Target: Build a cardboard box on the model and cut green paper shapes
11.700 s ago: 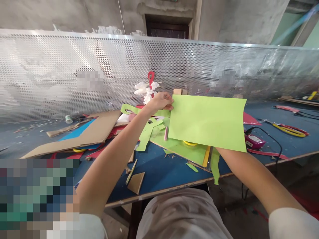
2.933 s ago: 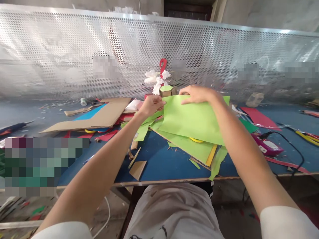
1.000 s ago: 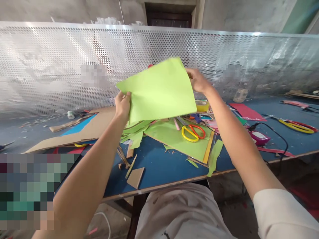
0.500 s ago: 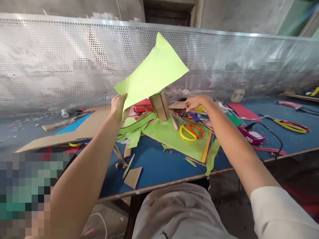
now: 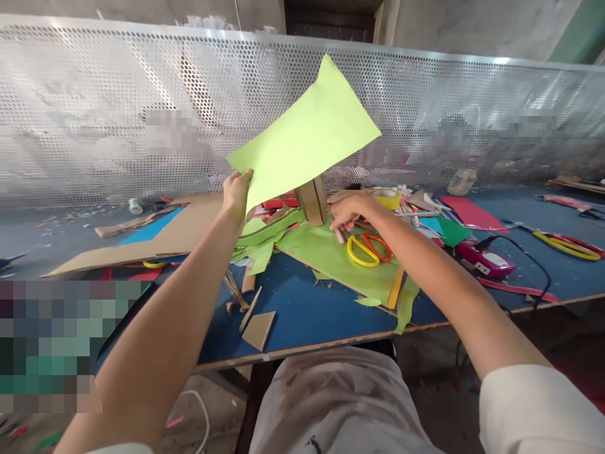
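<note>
With the left hand (image 5: 236, 192) I'm pinching a smooth, plain lime-green sheet (image 5: 312, 132) by its left end, it's bowing and slanting up over the blue bench (image 5: 305, 309), while the right hand (image 5: 348, 209) is hanging by a pink stick (image 5: 339, 237) and I can't tell its grip from here.

Smooth, dull green sheet (image 5: 312, 129), thin like paper.
Shiny metal screen (image 5: 411, 107) full of holes along the far edge of the dull blue tabletop (image 5: 302, 309); plain brown cardboard scrap (image 5: 259, 331) by the near edge; glossy plastic scissor handles (image 5: 376, 258); shiny purple plastic box (image 5: 486, 260).
</note>
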A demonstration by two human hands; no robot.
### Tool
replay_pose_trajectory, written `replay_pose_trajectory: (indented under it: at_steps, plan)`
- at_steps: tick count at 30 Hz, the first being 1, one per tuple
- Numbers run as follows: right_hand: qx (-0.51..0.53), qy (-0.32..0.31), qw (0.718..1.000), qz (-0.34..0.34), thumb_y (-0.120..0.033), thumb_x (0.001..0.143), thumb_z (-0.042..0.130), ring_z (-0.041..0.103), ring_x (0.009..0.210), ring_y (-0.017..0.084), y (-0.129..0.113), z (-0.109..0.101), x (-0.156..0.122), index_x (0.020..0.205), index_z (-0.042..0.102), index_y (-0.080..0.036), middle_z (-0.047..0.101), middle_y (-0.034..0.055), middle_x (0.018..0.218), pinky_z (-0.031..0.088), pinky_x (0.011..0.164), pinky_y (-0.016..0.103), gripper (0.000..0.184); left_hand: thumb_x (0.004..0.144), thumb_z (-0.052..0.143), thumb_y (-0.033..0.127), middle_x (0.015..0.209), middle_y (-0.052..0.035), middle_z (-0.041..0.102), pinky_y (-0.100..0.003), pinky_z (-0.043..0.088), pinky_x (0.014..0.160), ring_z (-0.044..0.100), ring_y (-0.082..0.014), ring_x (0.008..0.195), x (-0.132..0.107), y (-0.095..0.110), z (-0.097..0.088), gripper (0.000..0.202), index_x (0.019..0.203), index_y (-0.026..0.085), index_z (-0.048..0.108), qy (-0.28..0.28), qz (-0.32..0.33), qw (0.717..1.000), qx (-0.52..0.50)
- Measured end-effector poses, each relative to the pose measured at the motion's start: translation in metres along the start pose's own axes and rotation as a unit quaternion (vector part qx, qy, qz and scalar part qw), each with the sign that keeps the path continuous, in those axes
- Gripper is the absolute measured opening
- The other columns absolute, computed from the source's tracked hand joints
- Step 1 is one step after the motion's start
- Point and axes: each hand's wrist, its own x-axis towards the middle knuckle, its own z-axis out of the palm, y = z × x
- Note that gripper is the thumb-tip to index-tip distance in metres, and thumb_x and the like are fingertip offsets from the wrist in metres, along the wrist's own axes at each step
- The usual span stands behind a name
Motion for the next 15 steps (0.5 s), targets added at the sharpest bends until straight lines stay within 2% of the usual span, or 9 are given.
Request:
replay_pose_trajectory:
  at_steps: [2,5,9,12,15]
  plan:
    - [0.008,0.014,1.000,0.024,-0.041,0.088,0.078,0.068,0.065,0.017,-0.008,0.003,0.003,0.075,0.080,-0.017,0.076,0.0076,0.074,0.050,0.060,0.029,0.027,0.085,0.078,0.042,0.070,-0.0015,0.059,-0.031,0.057,0.063,0.064,-0.0207,0.073,-0.010,0.010,0.002,0.029,0.084,0.022,0.057,0.005,-0.010,1.000,-0.016]
    - [0.042,0.022,0.998,0.041,-0.033,0.085,0.078,0.069,0.066,0.019,-0.014,0.007,0.006,0.083,0.084,-0.017,0.077,0.0083,0.076,0.053,0.061,0.029,0.017,0.092,0.070,0.031,0.073,-0.0031,0.062,-0.032,0.056,0.063,0.063,-0.0194,0.069,-0.023,0.024,0.004,0.016,0.086,0.020,0.060,-0.009,-0.025,0.999,-0.033]
    - [0.044,-0.013,0.998,0.037,-0.034,0.085,0.075,0.058,0.054,0.013,-0.015,0.007,0.008,0.094,0.086,-0.015,0.073,0.0056,0.070,0.044,0.051,0.024,0.024,0.095,0.068,0.028,0.081,-0.0054,0.065,-0.033,0.056,0.067,0.064,-0.0191,0.071,-0.031,0.032,0.005,0.017,0.084,0.019,0.060,-0.022,-0.032,0.999,-0.031]
    - [0.038,-0.038,0.997,0.059,-0.028,0.090,0.069,0.045,0.048,0.008,-0.018,0.005,0.007,0.091,0.086,-0.011,0.065,0.0026,0.063,0.034,0.047,0.022,0.024,0.095,0.068,0.030,0.079,-0.0054,0.064,-0.033,0.057,0.067,0.066,-0.0209,0.073,-0.031,0.030,0.007,0.018,0.082,0.020,0.059,-0.024,-0.021,0.998,-0.055]
    - [0.054,-0.034,0.996,0.056,-0.031,0.094,0.067,0.042,0.047,0.009,-0.017,0.001,0.000,0.084,0.083,-0.009,0.058,0.0021,0.057,0.033,0.049,0.023,0.029,0.091,0.072,0.033,0.075,-0.0044,0.063,-0.030,0.056,0.061,0.066,-0.0208,0.071,-0.028,0.025,0.009,0.021,0.081,0.021,0.059,-0.028,-0.005,0.997,-0.072]
